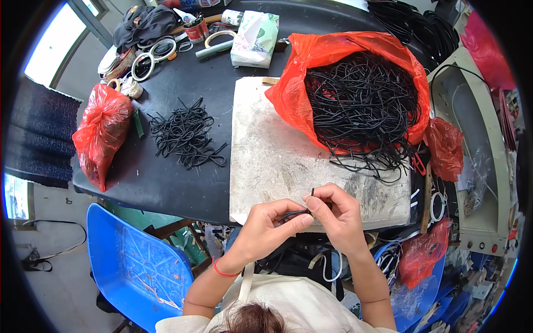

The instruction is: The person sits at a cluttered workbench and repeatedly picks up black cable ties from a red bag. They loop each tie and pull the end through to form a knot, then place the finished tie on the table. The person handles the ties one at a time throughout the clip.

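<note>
Close to my body, at the front edge of a worn whitish board (266, 166), both hands pinch a thin black cord (294, 213). My left hand (272, 225) is closed with the cord between thumb and fingers. Just beside it, my right hand (337, 215) grips the cord too, and a short end sticks up above the thumb. Much of the cord is covered by my fingers. Beyond the hands, an open red plastic bag (294, 61) holds a tangled mass of black cords (363, 100), some spilling onto the board. A smaller heap of black cords (183, 133) lies left on the dark table.
A tied red bag (102, 130) stands at the table's left. Tape rolls (143, 66), a tissue pack (255, 41) and a red can (195, 29) sit at the back. Below left is a blue plastic stool or basin (136, 261). A grey metal housing (483, 166) stands right.
</note>
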`<state>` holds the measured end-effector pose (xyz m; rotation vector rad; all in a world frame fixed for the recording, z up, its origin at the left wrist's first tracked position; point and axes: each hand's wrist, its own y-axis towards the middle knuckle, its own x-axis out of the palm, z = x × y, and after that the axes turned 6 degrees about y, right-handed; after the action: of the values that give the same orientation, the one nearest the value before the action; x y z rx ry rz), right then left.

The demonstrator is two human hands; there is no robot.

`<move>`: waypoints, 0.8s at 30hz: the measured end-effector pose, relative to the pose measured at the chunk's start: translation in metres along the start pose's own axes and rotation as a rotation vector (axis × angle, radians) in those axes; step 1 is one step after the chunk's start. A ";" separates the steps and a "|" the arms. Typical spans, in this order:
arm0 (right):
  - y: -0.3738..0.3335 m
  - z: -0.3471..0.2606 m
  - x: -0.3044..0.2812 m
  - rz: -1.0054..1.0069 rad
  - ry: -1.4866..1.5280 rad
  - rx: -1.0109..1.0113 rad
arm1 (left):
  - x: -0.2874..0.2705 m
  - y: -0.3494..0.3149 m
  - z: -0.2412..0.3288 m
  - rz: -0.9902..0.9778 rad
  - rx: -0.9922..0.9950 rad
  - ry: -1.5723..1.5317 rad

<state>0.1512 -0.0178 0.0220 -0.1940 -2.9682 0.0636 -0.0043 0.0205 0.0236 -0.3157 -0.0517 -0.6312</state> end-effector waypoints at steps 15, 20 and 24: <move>0.001 0.010 0.002 0.128 -0.111 -0.095 | 0.010 0.001 -0.002 0.048 0.072 0.189; 0.001 0.001 0.004 0.147 -0.018 0.004 | 0.010 0.003 -0.005 0.027 0.176 0.223; 0.006 -0.010 -0.004 0.000 0.104 0.157 | 0.000 0.005 -0.001 -0.056 0.096 0.124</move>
<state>0.1576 -0.0120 0.0311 -0.1707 -2.8430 0.2773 -0.0016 0.0244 0.0216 -0.1825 0.0285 -0.7002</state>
